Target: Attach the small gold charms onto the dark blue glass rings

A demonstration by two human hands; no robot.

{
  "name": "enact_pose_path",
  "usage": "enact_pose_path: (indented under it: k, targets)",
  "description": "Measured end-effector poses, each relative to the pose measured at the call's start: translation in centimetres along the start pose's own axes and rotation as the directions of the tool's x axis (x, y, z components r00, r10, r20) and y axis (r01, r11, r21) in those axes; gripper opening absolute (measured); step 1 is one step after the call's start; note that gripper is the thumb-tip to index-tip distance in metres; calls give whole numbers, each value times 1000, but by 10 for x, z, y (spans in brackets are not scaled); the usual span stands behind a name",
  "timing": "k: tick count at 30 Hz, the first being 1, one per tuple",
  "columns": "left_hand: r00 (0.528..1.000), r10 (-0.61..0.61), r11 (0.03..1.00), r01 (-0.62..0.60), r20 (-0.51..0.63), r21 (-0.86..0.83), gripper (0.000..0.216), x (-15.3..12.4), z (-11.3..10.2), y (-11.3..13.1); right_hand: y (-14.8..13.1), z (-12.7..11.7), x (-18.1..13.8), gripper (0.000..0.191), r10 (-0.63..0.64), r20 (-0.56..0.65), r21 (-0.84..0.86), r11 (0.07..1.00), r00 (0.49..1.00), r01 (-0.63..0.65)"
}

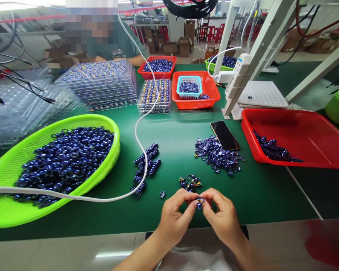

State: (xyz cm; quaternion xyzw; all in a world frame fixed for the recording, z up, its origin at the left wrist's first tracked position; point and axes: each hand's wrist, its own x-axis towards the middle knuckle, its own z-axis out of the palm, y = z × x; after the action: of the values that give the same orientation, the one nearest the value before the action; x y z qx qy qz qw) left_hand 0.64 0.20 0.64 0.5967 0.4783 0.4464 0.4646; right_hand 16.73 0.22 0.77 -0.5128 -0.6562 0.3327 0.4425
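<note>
My left hand [175, 216] and my right hand [222, 218] meet near the table's front edge, fingers pinched together on one small blue ring-shaped part [199, 202]. Just beyond my fingertips lies a small cluster of similar parts [190, 182]. A loose pile of blue parts [217, 154] sits further back to the right. Stacked rows of blue parts [147, 162] lie to the left, with a single part [162, 194] near my left hand.
A green basket [5, 210] full of blue parts is at left, crossed by a white cable [137, 131]. A red tray [305, 128] stands at right, a phone [224, 134] beside it. Filled clear trays [101, 84], an orange basket [211, 94] and another person [113, 43] are behind.
</note>
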Motion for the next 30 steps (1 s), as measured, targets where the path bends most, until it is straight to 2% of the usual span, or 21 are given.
enact_pose_path:
  k: [6,10,12,14,16,18,19,22,24,26,30]
  targets:
    - [996,92,995,-91,-9,37,13,2,2,0,6,6,-2,9,186,57,84,978,981,-190]
    - [995,99,993,-101,24,62,13,2,2,-2,4,-3,2,9,284,182,60,952,941,-299]
    - [996,77,994,-81,54,70,11,2,2,-2,4,-16,7,10,244,279,9,967,929,-256]
    - [996,48,997,-52,71,63,10,2,1,-2,9,-32,14,10,156,360,-49,988,920,-148]
    - [998,18,999,-21,67,43,11,2,1,-3,20,-47,23,13,101,236,-171,983,966,-61]
    - [999,-26,999,25,48,25,11,3,0,-4,35,-56,32,20,19,107,-350,937,994,20]
    - [998,-49,999,49,40,18,12,4,0,-4,42,-58,37,23,-19,87,-453,889,996,57]
    - [995,-95,995,95,21,1,12,6,0,-5,58,-56,46,26,-85,128,-676,721,988,149]
    - [993,-115,993,115,9,-15,13,7,-2,-4,62,-54,45,24,-93,162,-742,645,982,183]
    - [990,-140,990,140,-3,-34,15,8,-3,-4,61,-53,40,21,-96,180,-765,612,979,200]
    - [976,-218,970,215,-18,-116,18,8,-5,-5,59,-58,27,17,-118,165,-731,652,979,201]
